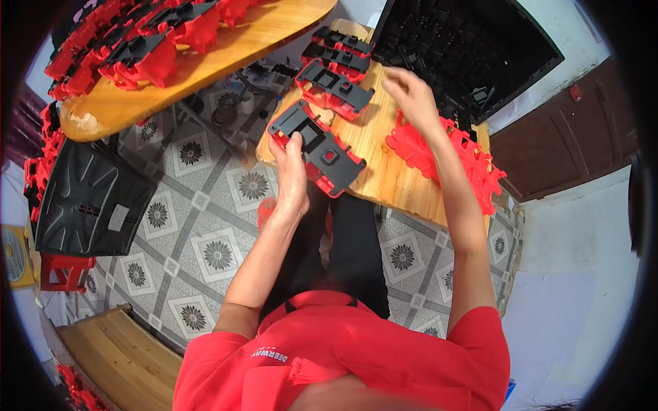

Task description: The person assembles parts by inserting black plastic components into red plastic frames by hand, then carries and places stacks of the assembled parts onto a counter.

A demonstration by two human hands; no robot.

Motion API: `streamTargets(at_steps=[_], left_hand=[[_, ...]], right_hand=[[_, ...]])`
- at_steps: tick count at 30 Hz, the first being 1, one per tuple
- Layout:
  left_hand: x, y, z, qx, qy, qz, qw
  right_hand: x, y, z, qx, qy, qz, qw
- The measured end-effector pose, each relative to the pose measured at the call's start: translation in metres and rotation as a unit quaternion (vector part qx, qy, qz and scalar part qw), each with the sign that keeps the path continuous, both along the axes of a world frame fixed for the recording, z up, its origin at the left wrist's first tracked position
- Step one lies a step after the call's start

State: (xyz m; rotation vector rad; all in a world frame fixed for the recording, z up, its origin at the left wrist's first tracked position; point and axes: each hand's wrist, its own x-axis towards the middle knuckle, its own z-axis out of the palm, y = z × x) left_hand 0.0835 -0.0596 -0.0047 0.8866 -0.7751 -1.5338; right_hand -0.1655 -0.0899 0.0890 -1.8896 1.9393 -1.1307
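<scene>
My left hand [290, 171] grips the near left edge of a red plastic housing with a black top plate [330, 156], thumb on the plate. It is tilted over the front left edge of the wooden table [404, 193]. Beyond it stands another such red and black housing [337, 88], with two more behind it. My right hand [414, 99] hovers above the table's right half, fingers bent together; anything between them is too small to make out. Under my right forearm lies a group of bare red plastic housings [449, 154].
A large black bin [528, 51] holding black parts leans at the table's back right. On the left, a curved wooden table [257, 49] carries many red and black housings. A black plastic panel [96, 198], a red stool [66, 272] and a wooden bench [120, 353] stand lower left.
</scene>
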Motion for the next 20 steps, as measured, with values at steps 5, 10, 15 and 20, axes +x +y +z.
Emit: streamTargets(at_steps=[5, 10, 15, 20], left_hand=[[-0.014, -0.044, -0.008, 0.003, -0.017, 0.041, 0.999], [-0.020, -0.067, -0.018, 0.033, -0.141, 0.030, 0.989], [-0.024, -0.042, 0.008, 0.064, -0.167, 0.039, 0.983], [-0.034, -0.030, 0.006, -0.032, -0.207, 0.034, 0.977]], right_hand=[[-0.054, -0.151, -0.004, 0.045, 0.248, 0.031, 0.967], [-0.052, -0.223, 0.014, 0.232, 0.041, 0.120, 0.964], [-0.084, -0.232, -0.004, 0.292, 0.112, 0.139, 0.940], [-0.097, -0.205, 0.004, 0.328, 0.110, 0.151, 0.926]])
